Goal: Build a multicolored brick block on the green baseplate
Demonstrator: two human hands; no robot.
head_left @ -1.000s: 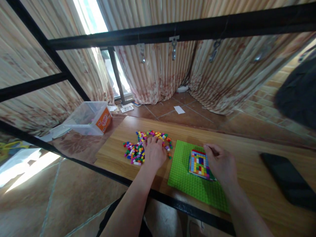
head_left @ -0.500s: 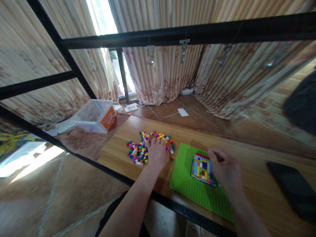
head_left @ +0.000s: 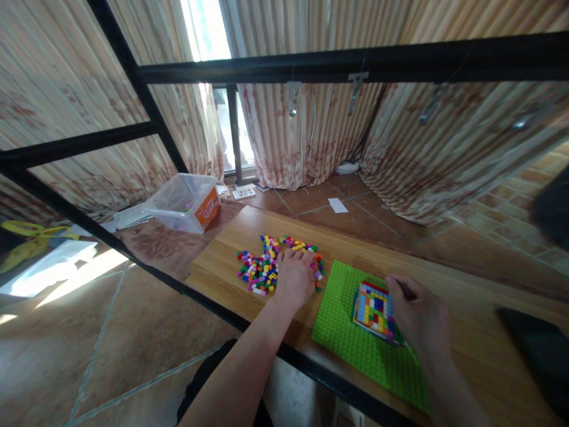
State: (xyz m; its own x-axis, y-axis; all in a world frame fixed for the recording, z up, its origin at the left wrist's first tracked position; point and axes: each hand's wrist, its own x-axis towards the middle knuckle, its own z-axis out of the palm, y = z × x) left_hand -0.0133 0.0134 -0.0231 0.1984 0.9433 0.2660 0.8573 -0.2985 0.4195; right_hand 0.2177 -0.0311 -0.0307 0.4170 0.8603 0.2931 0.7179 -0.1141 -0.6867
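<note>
My left hand (head_left: 294,277) lies over the right side of a pile of small colourful toy bricks (head_left: 260,270), palm down. Its fingers are slightly apart and the tips reach in among the bricks. A low square block of many-coloured bricks (head_left: 374,308), with a red strip along its far edge, sits on a green studded baseplate (head_left: 340,329). My right hand (head_left: 418,311) is beside the block's right edge and hides part of it. Thumb and fingers there are curled together; whatever may be between them is hidden.
The wooden table (head_left: 231,237) carries a dark flat object (head_left: 533,350) at the right. A black metal bar (head_left: 213,307) runs along the near side. On the floor stand a clear plastic box (head_left: 180,204) with an orange label and a white paper (head_left: 338,205).
The whole view has shifted slightly, so everything appears a little farther right. Relative to the bricks and baseplate, both hands are in almost the same places.
</note>
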